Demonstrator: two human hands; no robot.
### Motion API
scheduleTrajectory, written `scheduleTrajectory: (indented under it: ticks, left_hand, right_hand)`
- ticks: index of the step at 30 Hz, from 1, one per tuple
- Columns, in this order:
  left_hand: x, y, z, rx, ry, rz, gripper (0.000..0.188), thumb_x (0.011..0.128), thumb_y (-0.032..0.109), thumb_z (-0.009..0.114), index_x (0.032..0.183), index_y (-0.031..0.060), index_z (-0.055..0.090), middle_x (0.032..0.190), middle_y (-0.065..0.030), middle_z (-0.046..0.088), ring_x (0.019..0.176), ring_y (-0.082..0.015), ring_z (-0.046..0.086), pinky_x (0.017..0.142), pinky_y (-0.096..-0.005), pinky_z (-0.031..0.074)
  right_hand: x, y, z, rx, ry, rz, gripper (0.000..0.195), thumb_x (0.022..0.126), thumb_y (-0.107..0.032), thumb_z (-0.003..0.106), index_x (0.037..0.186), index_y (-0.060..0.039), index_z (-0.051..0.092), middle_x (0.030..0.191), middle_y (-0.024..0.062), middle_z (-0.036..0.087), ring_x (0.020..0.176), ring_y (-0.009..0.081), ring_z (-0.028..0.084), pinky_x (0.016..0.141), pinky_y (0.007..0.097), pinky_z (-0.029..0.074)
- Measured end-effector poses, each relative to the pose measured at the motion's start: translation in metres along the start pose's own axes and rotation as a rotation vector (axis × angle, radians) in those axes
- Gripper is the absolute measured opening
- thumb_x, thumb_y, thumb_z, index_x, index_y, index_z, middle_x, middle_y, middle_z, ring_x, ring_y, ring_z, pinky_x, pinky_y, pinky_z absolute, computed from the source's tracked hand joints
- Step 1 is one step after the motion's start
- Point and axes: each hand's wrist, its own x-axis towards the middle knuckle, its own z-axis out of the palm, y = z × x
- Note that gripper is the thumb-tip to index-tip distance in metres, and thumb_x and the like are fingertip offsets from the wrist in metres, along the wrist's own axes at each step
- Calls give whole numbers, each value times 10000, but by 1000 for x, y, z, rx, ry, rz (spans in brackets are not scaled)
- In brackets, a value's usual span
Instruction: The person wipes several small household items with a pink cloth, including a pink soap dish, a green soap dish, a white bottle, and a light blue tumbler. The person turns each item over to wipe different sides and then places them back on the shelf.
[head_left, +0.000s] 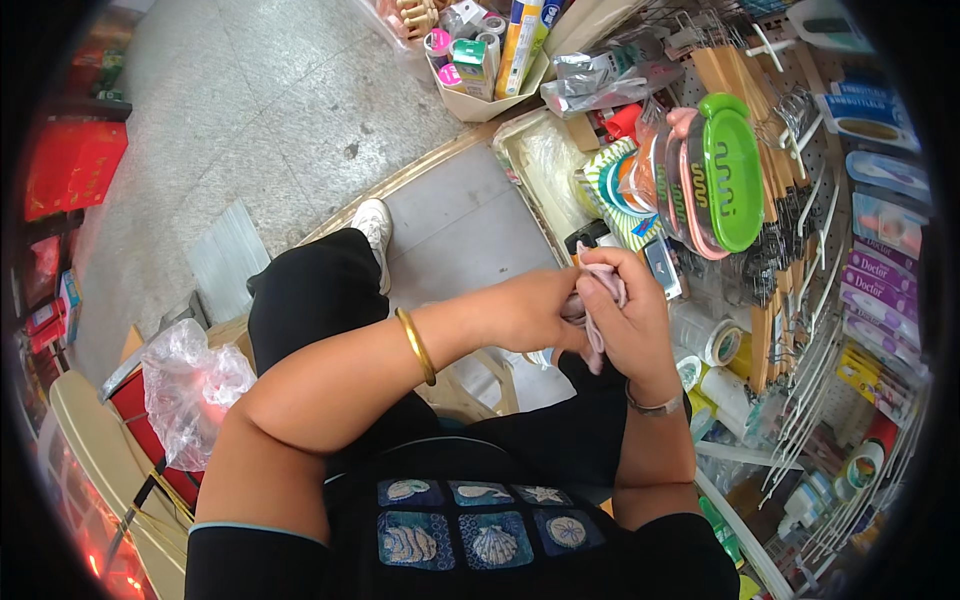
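Both of my hands meet over the right knee, holding a crumpled pale pink cloth (606, 283) between them. My left hand (544, 307), on the arm with a gold bangle, presses against the cloth's left side; its fingers are partly hidden. My right hand (630, 315) has its thumb and bent fingers around the cloth, and a bracelet circles that wrist. One end of the cloth hangs below the fingers. Just beyond the hands lie a small boxed item (661, 266) and a green-and-white striped package (615, 187).
Green oval plastic dishes (731, 176) stand stacked at the right, beside metal display hooks (814, 405) and toothpaste boxes (879, 274). A carton of rolls (476, 105) sits at the top. A clear plastic bag (187, 390) lies at the left, near a red box (79, 169).
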Motion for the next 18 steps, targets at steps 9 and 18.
scheduleTrajectory:
  ticks: [9, 18]
  left_hand:
    - [-42, 42, -68, 813, 246, -370, 227, 842, 199, 616, 984, 37, 689, 880, -181, 723, 855, -369, 708, 712, -453, 571]
    - [-44, 12, -87, 775, 273, -343, 249, 822, 259, 663, 913, 28, 643, 826, -167, 699, 783, -374, 686, 702, -461, 550]
  right_hand:
    - [46, 65, 50, 461, -145, 140, 479, 1081, -366, 359, 1274, 28, 552, 1186, 86, 613, 1120, 154, 565, 1021, 340, 415]
    - [81, 68, 92, 1050, -265, 456, 450, 1012, -199, 408, 1399, 25, 459, 1336, 149, 587, 1214, 229, 586, 1009, 366, 477]
